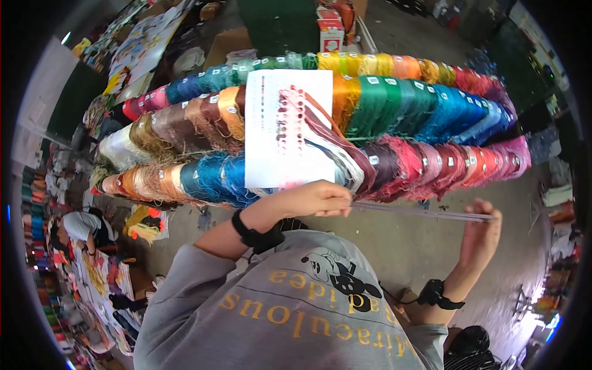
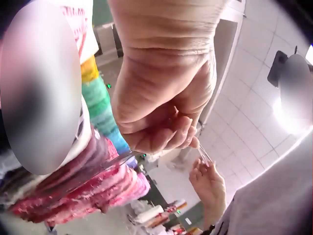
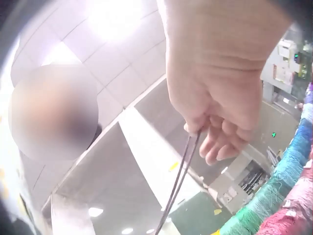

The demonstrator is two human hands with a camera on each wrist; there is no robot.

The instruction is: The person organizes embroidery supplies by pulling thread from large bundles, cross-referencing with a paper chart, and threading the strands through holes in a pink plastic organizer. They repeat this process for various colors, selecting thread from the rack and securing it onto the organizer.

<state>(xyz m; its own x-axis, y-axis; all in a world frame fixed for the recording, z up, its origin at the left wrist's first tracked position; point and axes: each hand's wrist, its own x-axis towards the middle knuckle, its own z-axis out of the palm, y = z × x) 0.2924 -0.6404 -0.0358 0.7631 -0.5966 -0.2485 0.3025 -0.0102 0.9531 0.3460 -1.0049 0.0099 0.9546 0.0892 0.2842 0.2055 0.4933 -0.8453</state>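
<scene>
A thin mauve thread (image 1: 425,213) is stretched nearly level between my two hands. My left hand (image 1: 324,198) has its fingers curled round one end, just below a white card (image 1: 308,166). Out to the right, my raised right hand (image 1: 481,237) pinches the other end between thumb and finger. In the right wrist view, two dark strands (image 3: 182,176) run down from that pinch while the other fingers curl loosely. The card carries rows of holes with brown, white and grey threads (image 1: 336,145) hanging from it to the right.
Three rows of coloured thread hanks (image 1: 394,105) with small white labels stretch across in front of me, with the card lying over their middle. A red and white box (image 1: 331,34) stands behind. At far left, another person (image 1: 86,228) is beside a cluttered table (image 1: 102,277).
</scene>
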